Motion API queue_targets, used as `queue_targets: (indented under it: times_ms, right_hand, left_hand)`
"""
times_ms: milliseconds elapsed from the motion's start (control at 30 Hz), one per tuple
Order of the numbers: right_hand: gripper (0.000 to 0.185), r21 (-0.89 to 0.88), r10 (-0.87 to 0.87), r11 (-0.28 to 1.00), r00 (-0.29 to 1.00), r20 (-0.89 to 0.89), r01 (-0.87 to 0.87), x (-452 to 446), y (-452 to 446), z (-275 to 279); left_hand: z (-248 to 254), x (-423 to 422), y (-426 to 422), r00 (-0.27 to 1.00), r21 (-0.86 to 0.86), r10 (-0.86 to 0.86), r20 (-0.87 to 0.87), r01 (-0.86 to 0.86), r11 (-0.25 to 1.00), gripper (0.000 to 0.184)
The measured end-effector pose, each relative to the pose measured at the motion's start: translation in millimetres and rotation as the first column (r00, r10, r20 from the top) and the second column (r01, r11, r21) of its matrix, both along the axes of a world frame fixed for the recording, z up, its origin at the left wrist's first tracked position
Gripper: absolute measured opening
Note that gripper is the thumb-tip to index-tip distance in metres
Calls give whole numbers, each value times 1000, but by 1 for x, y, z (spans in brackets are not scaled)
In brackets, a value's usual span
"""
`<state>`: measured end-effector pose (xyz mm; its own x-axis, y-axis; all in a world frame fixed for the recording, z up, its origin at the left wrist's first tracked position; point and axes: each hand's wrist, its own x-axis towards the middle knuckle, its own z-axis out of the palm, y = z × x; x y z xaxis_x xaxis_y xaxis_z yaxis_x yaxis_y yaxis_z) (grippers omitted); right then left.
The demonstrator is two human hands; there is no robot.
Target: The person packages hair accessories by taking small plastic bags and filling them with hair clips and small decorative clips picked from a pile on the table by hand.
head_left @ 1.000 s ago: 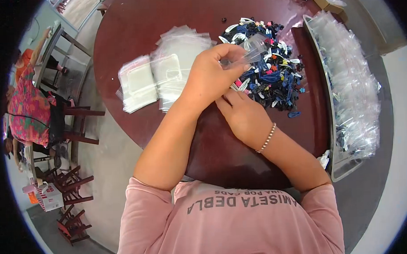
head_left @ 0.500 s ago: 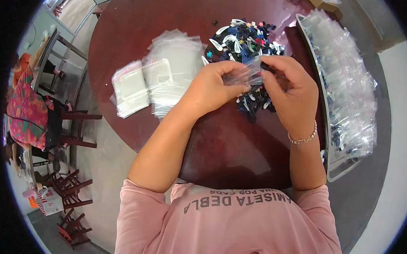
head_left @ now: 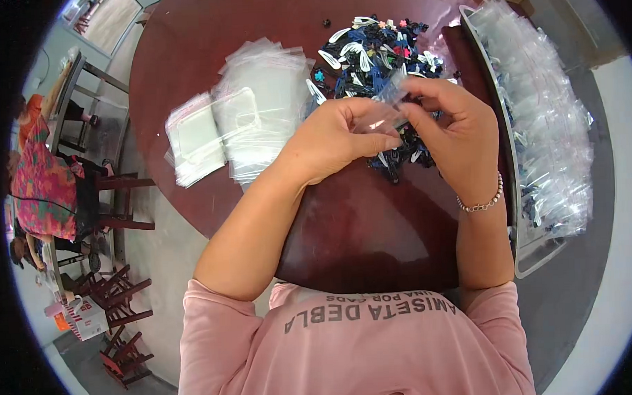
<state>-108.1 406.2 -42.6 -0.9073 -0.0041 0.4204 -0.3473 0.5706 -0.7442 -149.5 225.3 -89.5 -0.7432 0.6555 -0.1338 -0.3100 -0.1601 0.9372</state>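
The left hand [head_left: 338, 141] and the right hand [head_left: 461, 126] pinch a small, clear plastic bag [head_left: 384, 116] between them. On its far side lies a heap of black, blue and white hair clips [head_left: 372, 57]. The thin film might slip, if one pinch becomes loose.

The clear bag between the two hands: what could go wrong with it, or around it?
The clear bag, thin and held between the left hand and right hand, might crease or slip. The hair clips lie loose in a heap close by, so a bump could scatter them. The flat bags lie fanned out near the left forearm, which may push them.
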Motion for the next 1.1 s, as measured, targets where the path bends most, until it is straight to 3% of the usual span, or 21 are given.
queue_targets:
  times_ms: [67,233,333,367,433,500,567,700,833,900,1033,1100]
  right_hand:
    - [26,79,45,996,998,32,-48,1,2,3]
    - [23,13,99,995,995,33,-99,4,2,12]
    - [19,-121,67,991,998,15,-65,0,10,8]
    - [18,-212,36,977,999,16,-32,-2,14,6]
    - [18,-250,23,968,999,29,-15,-1,21,6]
    - [21,240,80,965,989,126,-108,1,28,9]
    - [29,318,149,930,981,128,-183,0,28,-7]
    - [39,458,326,803,924,198,-381,6,8,-17]
    - [29,472,308,803,932,191,-362,-1,5,-37]
    - [21,501,217,848,976,-30,-173,-8,10,-46]
    - [11,333,76,943,988,-138,-26,-14,13,-46]
    - [9,337,26,941,994,-109,12,-15,14,-46]
  left_hand:
    - [-4,0,1,1000,-4,-7,-11,7,1000,34]
    - [-1,0,1,999,99,-31,6,30,995,34]
    - [5,-1,-1,998,-25,70,1,-70,997,34]
    - [6,-2,-2,998,-24,68,3,-68,997,34]
    - [7,-8,-5,969,25,249,11,-249,968,30]
    - [8,-13,-8,956,40,294,17,-294,955,27]
    - [8,-15,-11,898,73,438,48,-441,895,25]
    - [3,-20,-14,860,67,508,45,-510,858,27]
    - [3,-20,-15,850,76,525,42,-527,847,27]
    - [3,-21,-17,852,93,522,47,-524,846,28]
    - [10,-22,-20,818,118,571,73,-576,809,23]
    - [12,-24,-24,797,127,600,68,-604,787,22]
